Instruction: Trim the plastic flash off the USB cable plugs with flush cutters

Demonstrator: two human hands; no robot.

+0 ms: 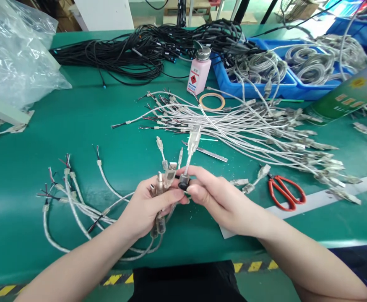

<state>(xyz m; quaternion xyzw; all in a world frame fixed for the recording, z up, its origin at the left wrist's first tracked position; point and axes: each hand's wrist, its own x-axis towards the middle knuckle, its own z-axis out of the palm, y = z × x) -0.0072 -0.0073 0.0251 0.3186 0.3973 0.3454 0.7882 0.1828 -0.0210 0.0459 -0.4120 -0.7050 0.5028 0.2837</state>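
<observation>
Several clear-plugged USB cables [171,172] are bunched in my left hand [154,199], its fingers wrapped round the connectors. Their white cords trail left to stripped ends with loose coloured wires [66,161]. My right hand [214,195] pinches a short USB piece [193,140], its clear plug pointing up and away. A small round black part [183,183] sits at that piece's lower end, between my fingertips. Both hands nearly touch over the green mat. Just beyond them lie another short connector piece [160,147] and metal tweezers [211,155].
Red-handled scissors [286,193] lie to the right. A heap of white cables [221,121] spreads beyond my hands, with a tape roll [212,102] and pink bottle [199,71] behind. Blue bins [255,90], a green can [343,96], black cables [117,58] and plastic bags [16,50] surround them.
</observation>
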